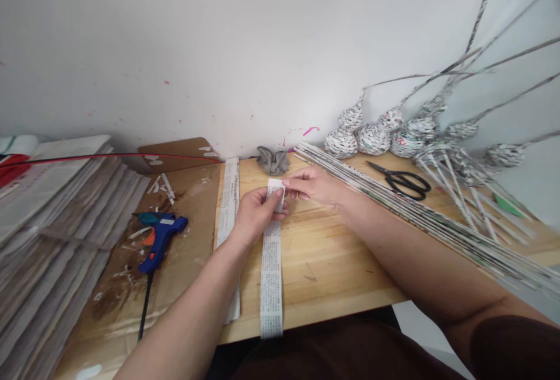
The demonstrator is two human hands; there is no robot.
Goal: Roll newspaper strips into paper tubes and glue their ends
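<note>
A long strip of printed newspaper [272,278] runs from the table's front edge up to my hands. My left hand [258,211] holds its far end, thumb on top and fingers behind the paper. At the strip's upper right corner, my right hand [310,186] pinches the edge between thumb and fingers. Just left of my left hand lies a flat stack of newspaper strips [227,199]. Beyond both hands, a crumpled grey cloth [272,160] sits close to the wall.
On the left, a blue glue gun [161,237] lies on stained cardboard [196,286], beside a tall newspaper pile [56,240]. Rolled paper sticks [394,211], black scissors [400,180] and several woven paper gourds [341,142] with long stems occupy the right side.
</note>
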